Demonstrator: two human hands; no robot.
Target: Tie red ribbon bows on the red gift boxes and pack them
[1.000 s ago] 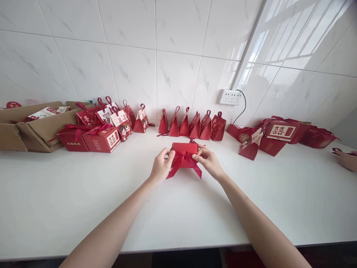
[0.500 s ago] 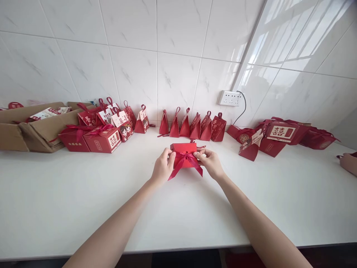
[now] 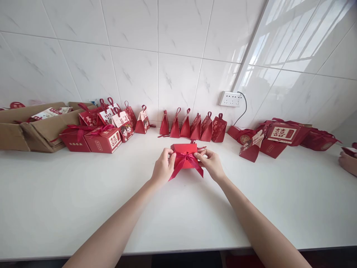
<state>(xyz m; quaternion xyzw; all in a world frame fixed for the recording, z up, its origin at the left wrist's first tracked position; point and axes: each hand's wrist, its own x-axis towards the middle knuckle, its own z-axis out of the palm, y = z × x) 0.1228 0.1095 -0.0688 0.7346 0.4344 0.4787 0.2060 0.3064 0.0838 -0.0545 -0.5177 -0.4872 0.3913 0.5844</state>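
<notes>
A small red gift box point(image 3: 184, 148) sits at the middle of the white table. Across its front is a dark red satin ribbon point(image 3: 186, 158) tied in a bow, both tails hanging down toward me. At the box's left side my left hand point(image 3: 164, 164) is closed, thumb and fingers pinching the left loop of the bow. My right hand point(image 3: 211, 162) pinches the loop on the right side between thumb and forefinger. The loops are mostly hidden behind my fingers.
Several red triangular boxes point(image 3: 195, 127) line the tiled wall. Cube-shaped red boxes point(image 3: 103, 139) and an open cardboard carton point(image 3: 41, 128) stand left. More red boxes point(image 3: 283, 133) are piled right, below a wall socket point(image 3: 230, 99). Another person's hand point(image 3: 348, 160) shows at the right edge.
My hands and the bow have hardly moved. The view has shifted slightly. At the right edge, the other person's hand shows a little differently, with something dark red above it.
</notes>
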